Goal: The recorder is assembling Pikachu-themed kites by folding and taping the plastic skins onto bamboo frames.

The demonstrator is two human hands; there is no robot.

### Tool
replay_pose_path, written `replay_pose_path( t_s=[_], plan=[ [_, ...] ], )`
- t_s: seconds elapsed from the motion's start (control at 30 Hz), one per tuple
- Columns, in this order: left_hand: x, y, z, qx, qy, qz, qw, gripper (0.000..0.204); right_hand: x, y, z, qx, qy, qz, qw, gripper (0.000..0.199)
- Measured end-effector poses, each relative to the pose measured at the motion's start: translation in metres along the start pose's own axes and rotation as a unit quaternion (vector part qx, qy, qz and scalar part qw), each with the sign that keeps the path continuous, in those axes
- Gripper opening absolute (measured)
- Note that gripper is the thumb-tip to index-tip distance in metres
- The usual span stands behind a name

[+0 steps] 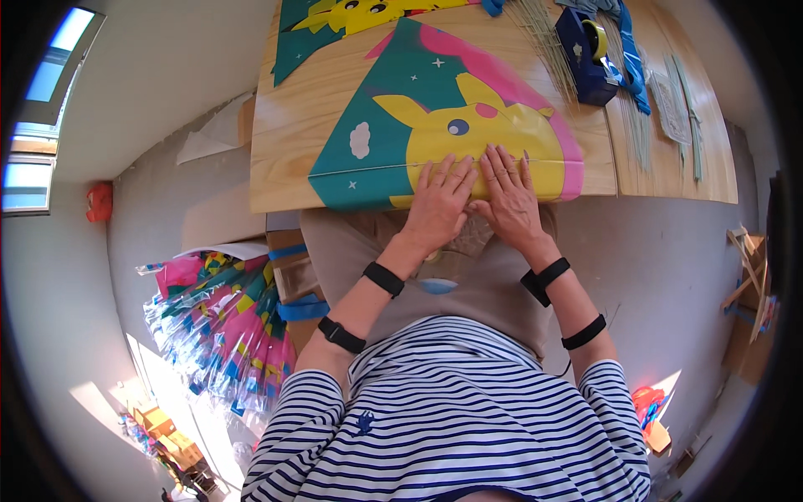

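Observation:
A printed kite (pixel 502 117) in teal, pink and yellow, with a cartoon animal on it, lies on the wooden table in front of me. Its lower edge reaches the table's near edge. Across its lower part runs a thin pale rod or crease line (pixel 360 170). My left hand (pixel 437 201) rests on that line with fingers stretched out. Beside it, my right hand (pixel 510 201) lies flat on the yellow part, fingers extended. The thumbs come close together near the table edge. Neither hand visibly grips anything.
A second similar kite (pixel 314 38) lies at the far left. Far right are a dark blue tape dispenser (pixel 583 63), thin sticks (pixel 548 46), a blue strip (pixel 633 71) and a clear bag (pixel 669 109). Plastic-wrapped colourful kites (pixel 226 314) are piled at my left.

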State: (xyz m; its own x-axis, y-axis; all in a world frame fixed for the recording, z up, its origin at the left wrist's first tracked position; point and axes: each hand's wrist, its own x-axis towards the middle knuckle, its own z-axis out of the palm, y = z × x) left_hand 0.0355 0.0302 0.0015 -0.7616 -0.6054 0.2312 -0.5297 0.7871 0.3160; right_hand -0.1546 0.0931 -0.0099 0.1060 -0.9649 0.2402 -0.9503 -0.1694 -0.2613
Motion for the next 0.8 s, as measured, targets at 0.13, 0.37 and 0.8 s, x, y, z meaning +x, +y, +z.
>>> replay_pose_path(
  t_s=[0.13, 0.37, 0.8],
  plan=[
    [-0.017, -0.014, -0.022, -0.020, 0.005, -0.033, 0.999, 0.072, -0.001, 0.001, -0.002, -0.006, -0.011, 0.001, 1.000, 0.083],
    [-0.053, -0.061, -0.034, 0.019, 0.020, -0.101, 0.994, 0.077, 0.003, -0.004, -0.002, -0.010, -0.011, 0.001, 1.000, 0.087],
    [-0.090, -0.113, -0.063, 0.011, -0.003, -0.119, 0.993, 0.076, 0.001, -0.004, -0.005, -0.032, -0.015, -0.006, 0.999, 0.087]
  ],
)
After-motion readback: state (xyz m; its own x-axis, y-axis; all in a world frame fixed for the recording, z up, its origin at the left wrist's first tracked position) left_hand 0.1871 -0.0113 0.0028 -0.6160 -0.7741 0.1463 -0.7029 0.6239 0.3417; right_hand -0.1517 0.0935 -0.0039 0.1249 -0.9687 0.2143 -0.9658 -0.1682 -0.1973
